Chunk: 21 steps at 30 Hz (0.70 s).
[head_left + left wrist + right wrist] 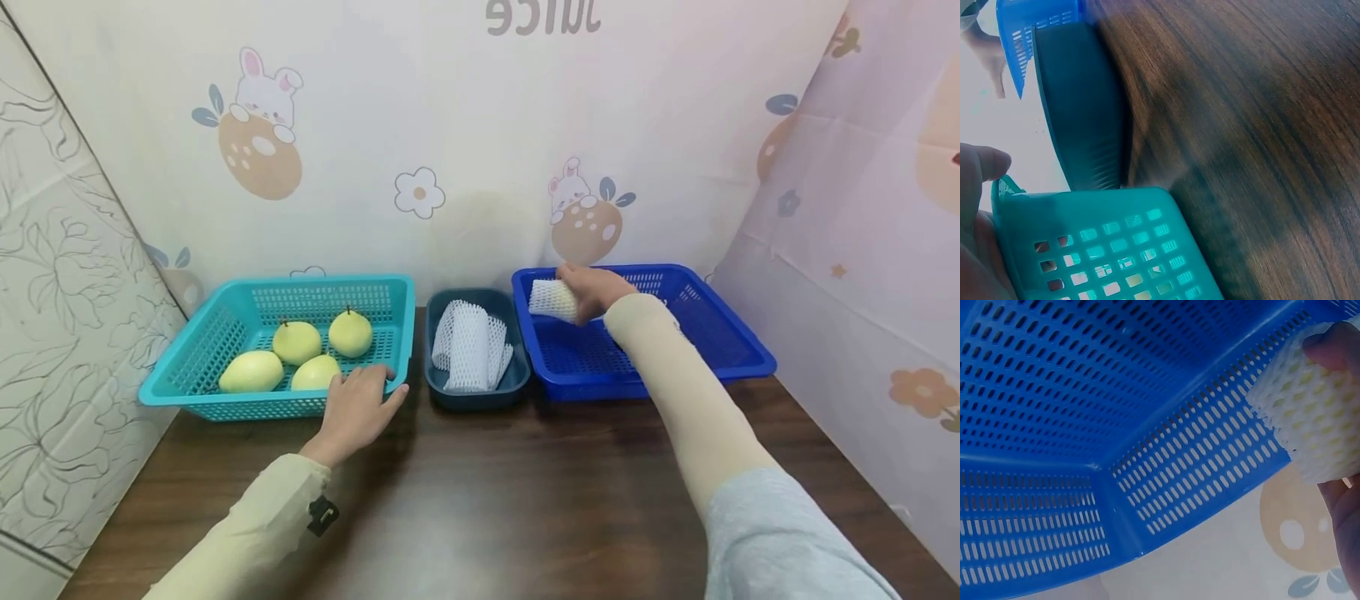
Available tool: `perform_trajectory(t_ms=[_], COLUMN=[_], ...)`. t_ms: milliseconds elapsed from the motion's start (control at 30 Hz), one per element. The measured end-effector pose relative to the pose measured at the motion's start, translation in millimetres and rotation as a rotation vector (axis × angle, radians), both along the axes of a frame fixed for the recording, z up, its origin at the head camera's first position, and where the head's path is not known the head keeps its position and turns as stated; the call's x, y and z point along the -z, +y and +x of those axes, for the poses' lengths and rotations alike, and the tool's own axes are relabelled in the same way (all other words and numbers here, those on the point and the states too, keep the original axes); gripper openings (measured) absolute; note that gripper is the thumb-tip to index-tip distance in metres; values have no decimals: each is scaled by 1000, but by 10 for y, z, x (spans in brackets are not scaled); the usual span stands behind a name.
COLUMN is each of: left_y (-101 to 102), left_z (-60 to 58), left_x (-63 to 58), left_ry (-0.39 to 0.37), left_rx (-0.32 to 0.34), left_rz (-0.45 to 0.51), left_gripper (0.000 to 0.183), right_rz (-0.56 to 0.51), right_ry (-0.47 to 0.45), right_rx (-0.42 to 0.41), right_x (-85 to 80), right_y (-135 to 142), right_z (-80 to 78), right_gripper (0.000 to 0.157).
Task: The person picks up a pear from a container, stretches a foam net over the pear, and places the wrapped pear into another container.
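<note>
Over the left part of the blue basket [577, 390], my right hand [596, 292] grips a pear in a white foam net [553, 300]. Pale yellow shows through the mesh of this netted pear [1316, 412] in the right wrist view, with the thumb pressed on the net. My left hand [360, 412] rests at the front right corner of the teal basket [255, 408], its thumb spread beside the rim. Several bare pears [252, 372] lie in that basket, one close to the left fingers. Part of the left hand's fingers is hidden in the left wrist view.
Between the two baskets stands a small dark blue tub [477, 402] with several white foam nets [470, 346] in it. All three containers stand on a dark wooden table [480, 500] near a printed wall covering [480, 167].
</note>
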<state>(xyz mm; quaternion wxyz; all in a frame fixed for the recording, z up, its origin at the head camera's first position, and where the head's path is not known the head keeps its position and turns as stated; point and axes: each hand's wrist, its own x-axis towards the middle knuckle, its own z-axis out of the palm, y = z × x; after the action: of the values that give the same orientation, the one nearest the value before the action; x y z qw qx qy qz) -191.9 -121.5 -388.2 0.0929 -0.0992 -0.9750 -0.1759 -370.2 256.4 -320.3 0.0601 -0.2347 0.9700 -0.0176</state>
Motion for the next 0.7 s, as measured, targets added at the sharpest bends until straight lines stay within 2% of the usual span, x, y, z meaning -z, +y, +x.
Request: perform_trajectory(t_ms=[167, 400, 700], left_y=[-6, -25, -18], left_z=[12, 12, 21], left_x=[-14, -61, -9], left_ry=[-1, 12, 25], left_rx=[2, -3, 1], left_rz=[1, -10, -11], left_gripper=[38, 37, 36], right_rz=[70, 96, 94], right_ry=[-4, -15, -104], right_rx=[22, 32, 67], right_x=[79, 158, 349], right_y=[-53, -83, -60], right_z=[-19, -77, -56], right_gripper=[67, 68, 71])
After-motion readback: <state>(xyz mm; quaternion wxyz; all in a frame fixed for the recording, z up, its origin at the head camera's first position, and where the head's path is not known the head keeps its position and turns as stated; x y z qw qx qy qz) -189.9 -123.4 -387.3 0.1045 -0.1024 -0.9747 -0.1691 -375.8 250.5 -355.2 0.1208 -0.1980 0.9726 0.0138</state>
